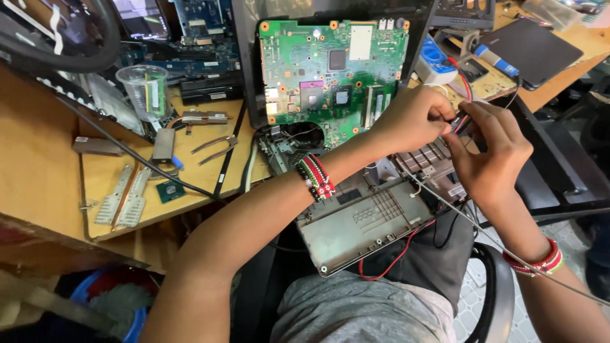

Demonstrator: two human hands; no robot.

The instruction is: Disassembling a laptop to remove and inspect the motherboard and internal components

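Both hands meet above the right end of a grey laptop base shell (362,222) that rests across the person's lap. The left hand (413,117) reaches in from the lower left, a red, white and black beaded bracelet (316,178) on its wrist, and its fingers are curled together with the thumb and forefinger pinching a small dark connector piece (459,122) where red and black wires (465,95) come down. The right hand (492,152) comes up from the lower right, its fingers bent inward and pressed close, the fingertips closing on the same small piece from the other side — so the two hands touch or nearly touch around it; how far each finger grips is hidden by the knuckles. The piece sits just above the open shell's far right corner, beside a green motherboard (330,70) that leans upright against a dark panel at the table's edge. A red wire (397,257) loops under the shell near the lap, and a thin grey cable (508,251) runs diagonally past the right wrist, which wears a red beaded band (537,262). On the wooden bench (38,159) to the left lie a clear plastic cup (145,89), a copper heat pipe assembly (197,119), metal brackets (124,197) and a small square chip (170,190) — all well apart from the hands. A dark closed laptop (530,47) lies at the upper right.
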